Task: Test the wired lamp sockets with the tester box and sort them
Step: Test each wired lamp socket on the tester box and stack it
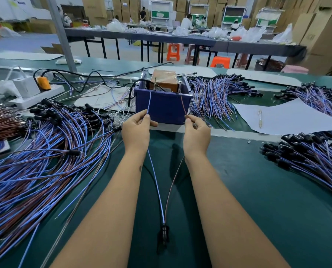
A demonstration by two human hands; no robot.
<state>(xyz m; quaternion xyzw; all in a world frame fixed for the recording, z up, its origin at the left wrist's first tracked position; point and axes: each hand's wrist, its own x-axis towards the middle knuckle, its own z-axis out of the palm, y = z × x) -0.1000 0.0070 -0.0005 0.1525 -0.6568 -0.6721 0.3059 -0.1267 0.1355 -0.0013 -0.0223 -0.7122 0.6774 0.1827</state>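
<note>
Head view looks down on a green surface (258,190) with a blue bin (162,107) as the central landmark. Inside the bin sits the tester box (164,80), brown and taped, with thin metal pins standing up at its near corners. Just in front of the bin, the left hand (136,130) pinches a blue wire (149,99) between thumb and forefinger, its grip clamped on that wire, whose end rises toward the left pin. The right hand (197,135) pinches a brown wire (183,101) in the same way, its end reaching up toward the right pin. Both wires run back from the bin between the forearms and meet at a black lamp socket (163,232) lying on the surface, well nearer the person than the bin. Left of the bin spreads a large heap of wired sockets (51,151); right of it lie further bundles (215,93), and another pile (306,153) farther right. A sheet of paper (296,120) with a pen (260,118) lies right of the bin. A white power strip (37,93) sits left of it.
</note>
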